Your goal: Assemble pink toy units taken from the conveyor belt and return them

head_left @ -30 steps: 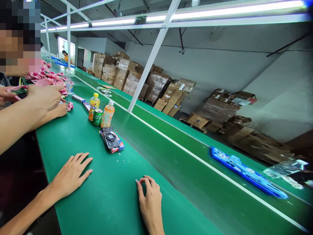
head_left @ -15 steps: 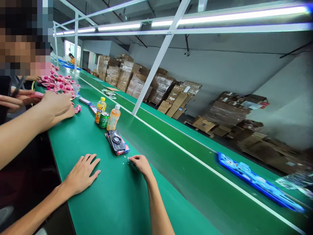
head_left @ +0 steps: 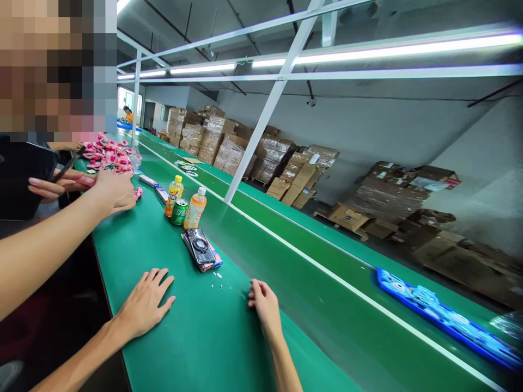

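My left hand (head_left: 147, 302) lies flat on the green tabletop (head_left: 196, 337), fingers spread, holding nothing. My right hand (head_left: 265, 305) hovers at the table's far edge by the conveyor, its fingers loosely curled and a little apart, with nothing visible in them. Several small white bits (head_left: 219, 275) lie on the table between my hands. Just beyond them a phone (head_left: 201, 246) with a ring on its back rests on a red and blue box (head_left: 216, 262).
Behind the phone stand a yellow bottle (head_left: 174, 196), a green can (head_left: 180, 212) and an orange drink bottle (head_left: 196, 208). A co-worker's arm (head_left: 69, 223) reaches in from the left, near heaped pink pieces (head_left: 108, 155). A blue tray (head_left: 445, 318) with light blue pieces lies on the conveyor (head_left: 327, 272).
My right hand has drawn back to the right from the white bits, its pinch loosened. My left hand stays flat on the table. The view has shifted slightly.
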`<action>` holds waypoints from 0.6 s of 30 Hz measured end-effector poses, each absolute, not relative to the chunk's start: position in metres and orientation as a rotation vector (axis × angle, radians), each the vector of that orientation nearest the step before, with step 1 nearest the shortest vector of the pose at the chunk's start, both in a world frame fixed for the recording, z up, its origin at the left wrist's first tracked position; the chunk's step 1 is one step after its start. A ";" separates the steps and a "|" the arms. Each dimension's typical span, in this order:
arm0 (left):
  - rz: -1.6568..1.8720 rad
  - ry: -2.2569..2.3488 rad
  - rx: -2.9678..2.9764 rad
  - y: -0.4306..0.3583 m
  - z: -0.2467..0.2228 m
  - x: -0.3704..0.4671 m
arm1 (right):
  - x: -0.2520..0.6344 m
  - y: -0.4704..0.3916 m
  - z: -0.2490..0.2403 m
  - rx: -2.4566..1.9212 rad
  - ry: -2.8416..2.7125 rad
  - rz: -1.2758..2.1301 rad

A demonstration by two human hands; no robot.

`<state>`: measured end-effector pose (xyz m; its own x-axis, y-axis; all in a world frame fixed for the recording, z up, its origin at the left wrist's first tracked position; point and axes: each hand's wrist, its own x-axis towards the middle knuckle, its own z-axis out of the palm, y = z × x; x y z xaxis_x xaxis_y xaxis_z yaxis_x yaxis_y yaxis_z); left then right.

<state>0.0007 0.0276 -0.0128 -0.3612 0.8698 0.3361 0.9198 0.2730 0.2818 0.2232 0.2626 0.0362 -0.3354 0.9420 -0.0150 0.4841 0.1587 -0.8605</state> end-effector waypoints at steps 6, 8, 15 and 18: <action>-0.662 -2.429 -1.687 0.029 -0.018 0.000 | 0.293 0.231 0.020 -1.317 -2.003 0.811; -0.653 -2.454 -1.696 0.029 -0.018 0.001 | 0.297 0.229 0.015 -1.326 -2.047 0.760; -0.658 -2.505 -1.711 0.027 -0.006 0.003 | 0.284 0.231 0.012 -1.212 -2.176 0.692; -0.674 -2.517 -1.715 0.026 -0.002 0.004 | 0.281 0.226 0.015 -1.219 -2.252 0.647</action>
<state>0.0038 0.0262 -0.0021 -0.3951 0.8824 0.2553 0.8919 0.3020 0.3366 0.2810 0.2256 0.0147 -0.4777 0.8562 0.1970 0.6210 0.4877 -0.6136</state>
